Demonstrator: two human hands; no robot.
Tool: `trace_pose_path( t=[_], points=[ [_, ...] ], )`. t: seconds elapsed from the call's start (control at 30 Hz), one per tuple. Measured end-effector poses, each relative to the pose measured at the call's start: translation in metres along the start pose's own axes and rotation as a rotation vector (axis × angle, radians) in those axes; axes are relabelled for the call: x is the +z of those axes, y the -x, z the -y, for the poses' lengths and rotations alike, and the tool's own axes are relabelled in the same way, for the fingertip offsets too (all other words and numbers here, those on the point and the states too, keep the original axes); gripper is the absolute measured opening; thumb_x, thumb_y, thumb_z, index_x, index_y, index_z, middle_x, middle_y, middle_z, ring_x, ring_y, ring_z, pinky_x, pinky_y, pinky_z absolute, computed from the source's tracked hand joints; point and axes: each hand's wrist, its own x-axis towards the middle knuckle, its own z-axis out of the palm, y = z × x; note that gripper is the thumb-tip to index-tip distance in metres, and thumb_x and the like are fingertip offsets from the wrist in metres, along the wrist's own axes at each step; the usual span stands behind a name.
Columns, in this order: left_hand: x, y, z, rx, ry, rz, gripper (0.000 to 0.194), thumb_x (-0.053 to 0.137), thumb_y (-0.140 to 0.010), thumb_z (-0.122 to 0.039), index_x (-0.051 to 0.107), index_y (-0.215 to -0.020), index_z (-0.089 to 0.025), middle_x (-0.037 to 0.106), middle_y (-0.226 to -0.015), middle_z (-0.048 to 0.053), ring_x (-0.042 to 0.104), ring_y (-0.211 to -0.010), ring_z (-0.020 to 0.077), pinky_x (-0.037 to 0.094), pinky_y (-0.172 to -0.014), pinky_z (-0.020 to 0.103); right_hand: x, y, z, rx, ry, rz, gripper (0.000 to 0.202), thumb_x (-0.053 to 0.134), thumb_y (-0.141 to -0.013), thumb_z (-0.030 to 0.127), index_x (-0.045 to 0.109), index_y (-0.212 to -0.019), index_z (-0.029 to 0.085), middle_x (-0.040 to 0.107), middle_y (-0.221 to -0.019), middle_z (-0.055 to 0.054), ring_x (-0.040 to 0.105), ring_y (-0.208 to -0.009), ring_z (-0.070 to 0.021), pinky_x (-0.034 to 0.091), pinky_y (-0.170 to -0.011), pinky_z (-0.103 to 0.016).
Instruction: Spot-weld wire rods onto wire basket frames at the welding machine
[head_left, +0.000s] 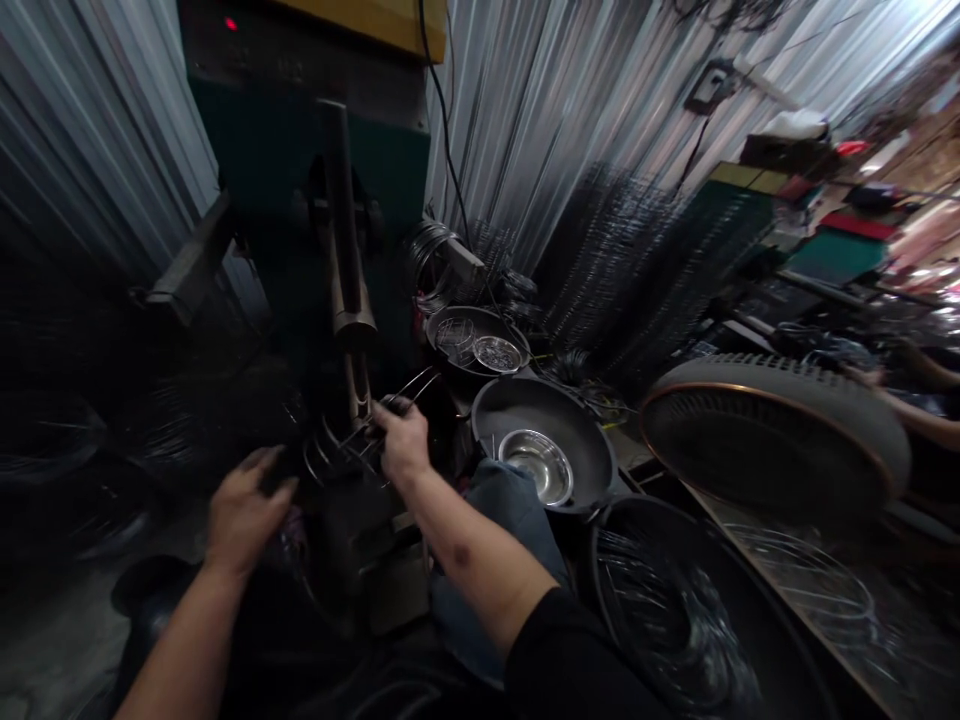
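My right hand [405, 440] is closed on a bent wire frame [324, 455] at the foot of the machine's vertical rod [352, 270]. Curved wires of the frame stick out on both sides of the rod. To the left, my left hand [247, 505] is apart from the frame, its thumb and fingers spread with a gap between them; nothing shows in it. Dark fingertips make its edges hard to see. Below the frame lies a dark machine block [394, 590].
Right of my knee, a black pan [592, 450] holds a steel bowl [536, 465]. Behind it is another pan [442, 365] with wire pieces. A large pan [615, 600] of wires sits lower right, beside a round fan [780, 440]. Another person's arm [922, 420] shows at far right.
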Motion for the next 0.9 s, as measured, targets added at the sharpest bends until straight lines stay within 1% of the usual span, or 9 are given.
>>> trace_pose_path(
  t=[0.1, 0.2, 0.4, 0.5, 0.6, 0.67, 0.73, 0.8, 0.9],
  points=[
    [-0.027, -0.012, -0.029, -0.162, 0.1, -0.041, 0.05, 0.054, -0.089, -0.05, 0.064, -0.116, -0.009, 0.061, -0.112, 0.01, 0.06, -0.101, 0.0249, 0.049, -0.091, 0.039, -0.015, 0.028, -0.053, -0.18, 0.405, 0.168, 0.025, 0.061, -0.078, 0.016, 0.06, -0.099, 0.003, 0.053, -0.088, -0.003, 0.049, -0.077, 0.0026, 0.04, -0.075, -0.003],
    [-0.034, -0.025, -0.075, 0.014, 0.143, 0.059, 0.065, 0.051, -0.087, -0.062, 0.06, -0.121, -0.008, 0.059, -0.115, 0.01, 0.058, -0.104, 0.023, 0.049, -0.089, 0.034, -0.028, 0.051, -0.096, -0.182, 0.753, 0.326, 0.023, 0.053, -0.077, 0.002, 0.066, -0.096, 0.003, 0.055, -0.095, -0.004, 0.044, -0.08, 0.0046, 0.033, -0.076, 0.001],
    [-0.024, -0.026, -0.11, 0.025, 0.137, 0.049, 0.037, 0.048, -0.094, -0.033, 0.066, -0.108, -0.005, 0.065, -0.091, 0.006, 0.063, -0.079, 0.0155, 0.05, -0.068, 0.024, -0.038, 0.069, -0.124, -0.13, 1.125, 0.41, 0.025, 0.051, -0.068, -0.004, 0.068, -0.085, 0.005, 0.055, -0.093, -0.005, 0.022, -0.065, 0.0034, 0.018, -0.064, -0.007],
    [-0.029, -0.021, -0.11, 0.064, 0.201, -0.005, 0.031, 0.05, -0.094, -0.028, 0.068, -0.101, -0.005, 0.066, -0.091, 0.005, 0.063, -0.08, 0.0136, 0.05, -0.074, 0.022, -0.051, 0.082, -0.106, -0.228, 1.223, 0.527, 0.021, 0.057, -0.065, -0.002, 0.067, -0.082, 0.004, 0.054, -0.086, -0.006, 0.014, -0.062, 0.0021, 0.01, -0.063, -0.013],
    [-0.041, -0.019, -0.112, 0.104, 0.284, -0.012, 0.025, 0.053, -0.092, -0.024, 0.067, -0.1, -0.005, 0.065, -0.093, 0.004, 0.062, -0.083, 0.012, 0.049, -0.079, 0.021, -0.071, 0.099, -0.06, -0.526, 1.29, 0.664, 0.031, 0.068, -0.067, 0.015, 0.067, -0.098, 0.008, 0.054, -0.09, -0.005, 0.031, -0.069, -0.0001, 0.019, -0.066, -0.012],
    [-0.05, -0.019, -0.114, 0.139, 0.319, 0.021, 0.023, 0.054, -0.092, -0.022, 0.066, -0.101, -0.005, 0.065, -0.095, 0.004, 0.062, -0.084, 0.0113, 0.048, -0.08, 0.021, -0.081, 0.104, -0.022, -1.035, 1.269, 0.445, 0.026, 0.053, -0.084, 0.02, 0.066, -0.104, 0.011, 0.053, -0.1, -0.006, 0.044, -0.091, -0.0051, 0.033, -0.085, -0.014],
    [-0.057, -0.02, -0.118, 0.176, 0.332, 0.054, 0.021, 0.055, -0.091, -0.019, 0.065, -0.103, -0.005, 0.064, -0.095, 0.004, 0.061, -0.085, 0.0111, 0.048, -0.08, 0.021, -0.084, 0.098, 0.011, -1.429, 1.214, 0.2, 0.03, 0.052, -0.089, 0.026, 0.065, -0.112, 0.012, 0.051, -0.112, -0.006, 0.043, -0.107, -0.0094, 0.032, -0.1, -0.022],
    [-0.062, -0.023, -0.121, 0.226, 0.334, 0.062, 0.021, 0.056, -0.089, -0.016, 0.064, -0.106, -0.006, 0.063, -0.096, 0.004, 0.06, -0.086, 0.0112, 0.047, -0.082, 0.021, -0.082, 0.085, 0.033, -1.592, 1.255, 0.176, 0.024, 0.053, -0.089, 0.023, 0.067, -0.107, 0.015, 0.051, -0.114, -0.002, 0.043, -0.109, -0.0094, 0.033, -0.099, -0.022],
    [-0.068, -0.032, -0.12, 0.338, 0.315, 0.043, 0.024, 0.057, -0.088, -0.012, 0.061, -0.11, -0.006, 0.062, -0.097, 0.005, 0.058, -0.087, 0.0119, 0.046, -0.082, 0.023, -0.074, 0.066, 0.049, -1.696, 1.242, 0.338, 0.022, 0.047, -0.089, 0.012, 0.067, -0.098, 0.012, 0.054, -0.095, -0.001, 0.045, -0.091, -0.0032, 0.036, -0.085, -0.016]
  ],
)
